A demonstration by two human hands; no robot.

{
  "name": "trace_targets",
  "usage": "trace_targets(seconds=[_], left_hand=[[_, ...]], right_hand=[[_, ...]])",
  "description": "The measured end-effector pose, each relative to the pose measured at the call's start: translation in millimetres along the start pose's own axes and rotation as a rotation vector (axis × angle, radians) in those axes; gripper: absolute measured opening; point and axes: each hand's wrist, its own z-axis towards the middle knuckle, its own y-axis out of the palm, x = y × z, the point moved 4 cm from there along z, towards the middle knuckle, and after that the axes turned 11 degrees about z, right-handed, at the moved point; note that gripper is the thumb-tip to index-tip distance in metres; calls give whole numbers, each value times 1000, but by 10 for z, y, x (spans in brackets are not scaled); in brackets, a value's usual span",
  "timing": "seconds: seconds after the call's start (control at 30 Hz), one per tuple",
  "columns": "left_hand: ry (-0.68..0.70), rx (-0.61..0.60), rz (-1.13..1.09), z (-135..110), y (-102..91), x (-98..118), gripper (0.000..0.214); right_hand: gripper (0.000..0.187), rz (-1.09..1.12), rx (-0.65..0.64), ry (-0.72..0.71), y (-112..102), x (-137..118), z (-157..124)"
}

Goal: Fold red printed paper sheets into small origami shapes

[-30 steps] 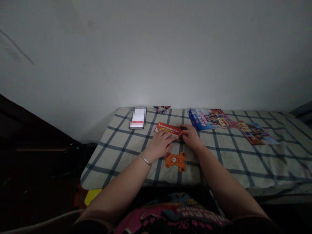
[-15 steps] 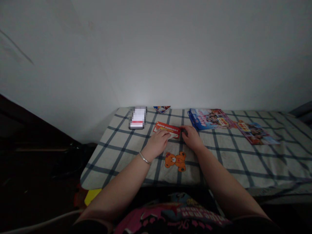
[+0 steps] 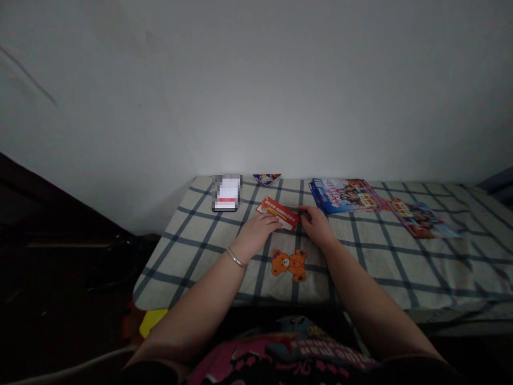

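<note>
A red folded leaflet [image 3: 279, 210] with white and yellow print lies at a slant on the checked tablecloth. At its lower left edge, my left hand [image 3: 259, 230] grips it, fingers together over the paper. The right corner is held between the thumb and bent fingers of my right hand [image 3: 316, 224]; that hand partly hides the corner. Beyond the leaflet, close to the wall, sits a small folded paper triangle [image 3: 267, 178] with colourful print. Nearer to me, an orange bear picture [image 3: 288, 265] shows on the cloth between my forearms.
A phone [image 3: 226, 193] with a blurred-out lit screen lies at the back left. Right of my hands is a stack of colourful leaflets [image 3: 340, 195], with another leaflet [image 3: 425, 218] beside it. The checked cloth [image 3: 180, 262] covers the table, which meets a pale wall [image 3: 256, 96].
The red leaflet has turned clockwise, its left end now farther from me and its right end nearer. My left hand has shifted slightly left; my right hand stays at the right corner.
</note>
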Motion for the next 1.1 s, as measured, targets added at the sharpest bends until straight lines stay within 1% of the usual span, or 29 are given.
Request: trace_targets(seconds=[0.2,0.27,0.37,0.47,0.57,0.7,0.8,0.87,0.93,0.97,1.07,1.1], left_hand=[[58,-1,-121,-12,48,-55,36],[66,-6,-135,-18,55,-64,38],[64,19,-129,-22,55,-60,37],[24,64,-122,-15,54,-68,36],[-3,74,-88,-1,41,-86,32],[-91,89,-8,-10,-54,-99,29],[-151,59,32,-31,-134,-30,26],[-191,65,55,-43,-188,53,24],[-236,61,93,-49,-221,146,26],[-243,57,109,-49,-229,197,31],[-268,60,132,-41,-236,309,55],[-273,55,131,-37,-230,329,59]], right_hand=[[32,-6,-13,29,4,10,-3],[33,-4,-22,38,13,15,-6],[33,9,-29,47,25,21,-12],[33,39,-48,36,32,0,-17],[30,51,-87,11,31,-55,-26],[28,56,-166,-62,38,-151,-47],[28,99,-197,-76,37,-191,-60],[29,134,-206,-59,31,-202,-64],[29,178,-223,-37,26,-209,-67],[30,207,-230,-27,23,-212,-69],[31,315,-236,-4,13,-218,-76],[32,346,-237,-1,12,-219,-79]])
